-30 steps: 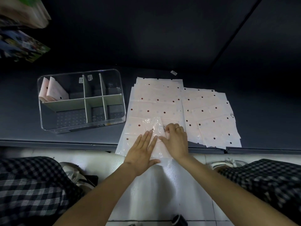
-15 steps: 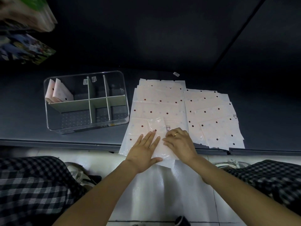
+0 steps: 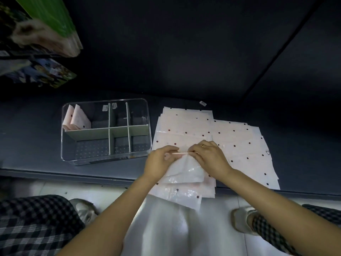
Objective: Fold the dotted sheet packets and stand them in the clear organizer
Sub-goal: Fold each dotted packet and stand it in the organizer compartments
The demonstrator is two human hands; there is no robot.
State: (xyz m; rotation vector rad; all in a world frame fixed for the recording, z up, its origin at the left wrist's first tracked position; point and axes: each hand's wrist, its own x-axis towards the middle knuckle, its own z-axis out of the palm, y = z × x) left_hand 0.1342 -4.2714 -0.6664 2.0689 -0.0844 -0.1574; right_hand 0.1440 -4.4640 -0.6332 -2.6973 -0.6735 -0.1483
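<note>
Left hand (image 3: 160, 161): mine; fingers curled and pinching the left end of the folded packet's top edge, thumb side toward the far side.
Right hand (image 3: 210, 157): mine; fingers curled and pinching the right end of the same edge; a ring (image 3: 202, 145) showed on one finger.
Folded packet (image 3: 186, 169): a pale, glossy dotted sheet packet, held between both my hands, its pinched edge raised and its lower part hanging down over the near end of the left stack.
Left stack (image 3: 184, 126): flat dotted sheet packets, overlapping, lying just right of the organizer; the near end stuck out past the ledge's near edge.
Right stack (image 3: 247, 145): more flat dotted packets, fanned out, touching the left stack along its right side.
Clear organizer (image 3: 106, 159): a transparent box on the ledge, left of the stacks, split by pale dividers (image 3: 110, 132) into six compartments.
Stored packets (image 3: 77, 119): two folded packets, leaning upright in the far-left compartment.
Ledge (image 3: 36, 145): a dark surface bearing the organizer and both stacks.
Small tag (image 3: 203, 103): lying on the ledge, just beyond the left stack's far edge.
Books or packages (image 3: 46, 30): blurred, at far left above the ledge.
Floor (image 3: 166, 228): pale and shiny, near side, below my forearms.
Checked trousers (image 3: 33, 224): on my legs, at both near corners.
</note>
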